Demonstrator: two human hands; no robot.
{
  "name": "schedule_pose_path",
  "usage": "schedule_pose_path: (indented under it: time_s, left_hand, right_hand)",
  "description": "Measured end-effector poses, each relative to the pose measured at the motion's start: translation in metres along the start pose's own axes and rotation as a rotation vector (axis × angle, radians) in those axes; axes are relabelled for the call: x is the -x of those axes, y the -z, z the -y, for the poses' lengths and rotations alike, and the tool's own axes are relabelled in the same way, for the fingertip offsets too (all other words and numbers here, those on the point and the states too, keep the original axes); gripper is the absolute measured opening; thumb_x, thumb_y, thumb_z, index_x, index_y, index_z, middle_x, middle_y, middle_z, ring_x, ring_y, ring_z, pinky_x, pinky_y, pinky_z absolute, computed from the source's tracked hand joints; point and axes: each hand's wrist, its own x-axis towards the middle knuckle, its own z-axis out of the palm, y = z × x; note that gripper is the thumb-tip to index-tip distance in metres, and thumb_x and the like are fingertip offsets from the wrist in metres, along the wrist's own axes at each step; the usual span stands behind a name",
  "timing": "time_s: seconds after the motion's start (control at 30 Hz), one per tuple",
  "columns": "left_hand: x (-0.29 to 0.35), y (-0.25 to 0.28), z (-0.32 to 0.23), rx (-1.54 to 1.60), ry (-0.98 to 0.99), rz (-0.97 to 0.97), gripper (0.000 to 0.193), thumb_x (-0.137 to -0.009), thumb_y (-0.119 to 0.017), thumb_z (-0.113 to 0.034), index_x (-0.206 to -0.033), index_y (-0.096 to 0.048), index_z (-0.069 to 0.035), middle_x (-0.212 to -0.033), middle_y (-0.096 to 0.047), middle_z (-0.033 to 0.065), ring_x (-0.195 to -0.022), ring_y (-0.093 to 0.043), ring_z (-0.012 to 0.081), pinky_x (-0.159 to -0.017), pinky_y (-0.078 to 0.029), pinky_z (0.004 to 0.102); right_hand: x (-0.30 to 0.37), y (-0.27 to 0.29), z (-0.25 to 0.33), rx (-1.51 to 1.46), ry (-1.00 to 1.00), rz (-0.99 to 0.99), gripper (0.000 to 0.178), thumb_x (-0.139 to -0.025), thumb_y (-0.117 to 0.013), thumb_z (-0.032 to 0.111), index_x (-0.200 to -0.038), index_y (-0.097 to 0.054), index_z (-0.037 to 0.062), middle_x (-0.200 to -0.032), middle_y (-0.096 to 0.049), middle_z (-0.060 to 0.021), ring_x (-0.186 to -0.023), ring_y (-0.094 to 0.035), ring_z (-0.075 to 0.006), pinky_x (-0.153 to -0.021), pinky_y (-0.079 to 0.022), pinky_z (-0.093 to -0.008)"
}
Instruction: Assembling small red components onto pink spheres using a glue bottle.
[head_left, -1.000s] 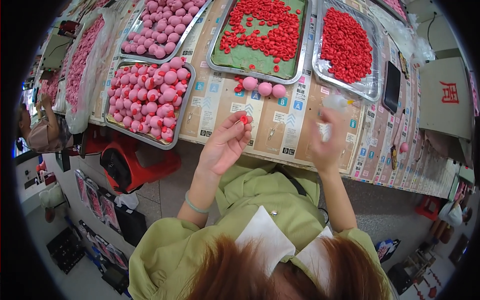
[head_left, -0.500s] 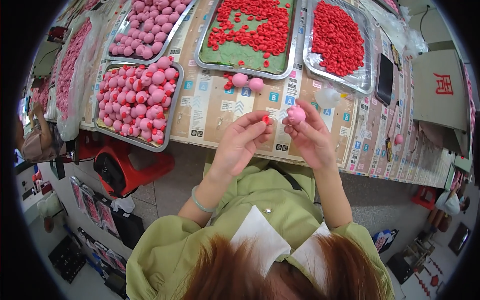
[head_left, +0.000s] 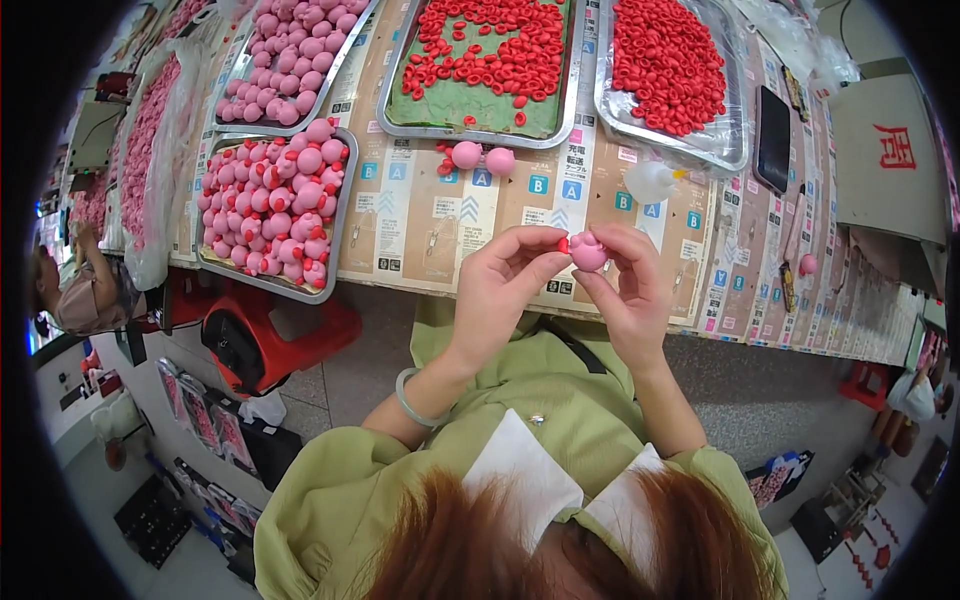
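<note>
My left hand (head_left: 508,292) pinches a small red ring-shaped piece (head_left: 563,245) between thumb and fingertips. Held in the fingertips of my right hand (head_left: 632,285) is a round pink pig-like figure (head_left: 589,254) with small bumps on top. The red piece is against or very close to the figure's left side; fingertips partly hide where they meet. Both hands are just above the table's front edge. Beyond them, two pink balls (head_left: 482,157) lie beside a few loose red pieces (head_left: 445,160). A white squeeze bottle (head_left: 652,182) with a yellow tip lies past my right hand.
At the left, a metal tray (head_left: 345,215) holds pink figures with red parts; another tray (head_left: 338,72) behind holds pink balls. Red rings fill two trays (head_left: 572,100) (head_left: 738,150) at the back. A phone (head_left: 772,140) lies right. A red stool (head_left: 270,345) stands below; a person (head_left: 92,285) sits far left.
My hands have come together, bringing the red piece up to the pink figure's side. The view has shifted slightly.
</note>
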Motion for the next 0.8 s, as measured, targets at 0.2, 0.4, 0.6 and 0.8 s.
schedule_pose_path:
  time_s: [0.2,0.4,0.6,0.8]
  left_hand:
    - [0.002,-0.001,-0.002,-0.029,-0.043,0.019,0.018,-0.077,-0.057,0.001,-0.094,-0.055,0.004,-0.086,-0.058,0.0061,-0.079,-0.055,0.0091,-0.070,-0.045,0.0203]
    - [0.003,-0.002,-0.005,-0.016,-0.068,0.038,0.014,-0.075,-0.058,0.004,-0.089,-0.057,0.004,-0.085,-0.058,0.0074,-0.079,-0.056,0.0106,-0.070,-0.045,0.0210]
    - [0.007,-0.003,-0.003,-0.425,-0.363,0.017,0.018,-0.074,-0.058,0.005,-0.092,-0.058,0.003,-0.087,-0.058,0.0095,-0.079,-0.054,0.0122,-0.070,-0.044,0.0219]
    - [0.006,-0.010,-0.004,0.306,0.187,0.145,0.031,-0.081,-0.054,-0.012,-0.108,-0.049,0.002,-0.100,-0.054,0.0114,-0.090,-0.053,0.0161,-0.081,-0.042,0.0271]
  right_hand:
    - [0.002,0.002,-0.002,0.097,0.103,0.004,0.038,-0.066,-0.060,-0.012,-0.100,-0.050,0.0005,-0.102,-0.049,-0.0119,-0.095,-0.050,-0.0195,-0.083,-0.041,-0.0282]
    - [0.004,-0.003,0.005,0.264,0.270,-0.069,0.039,-0.064,-0.062,-0.012,-0.099,-0.051,0.0009,-0.101,-0.050,-0.0125,-0.092,-0.052,-0.0205,-0.081,-0.043,-0.0297]
    - [0.004,0.003,0.007,0.174,0.214,-0.017,0.041,-0.063,-0.063,-0.013,-0.099,-0.050,0.0010,-0.100,-0.051,-0.0121,-0.093,-0.051,-0.0202,-0.082,-0.041,-0.0297]
    - [0.000,0.009,0.012,-0.011,0.201,-0.002,0.039,-0.062,-0.063,-0.008,-0.097,-0.051,0.0007,-0.098,-0.052,-0.0111,-0.101,-0.046,-0.0228,-0.087,-0.036,-0.0333]
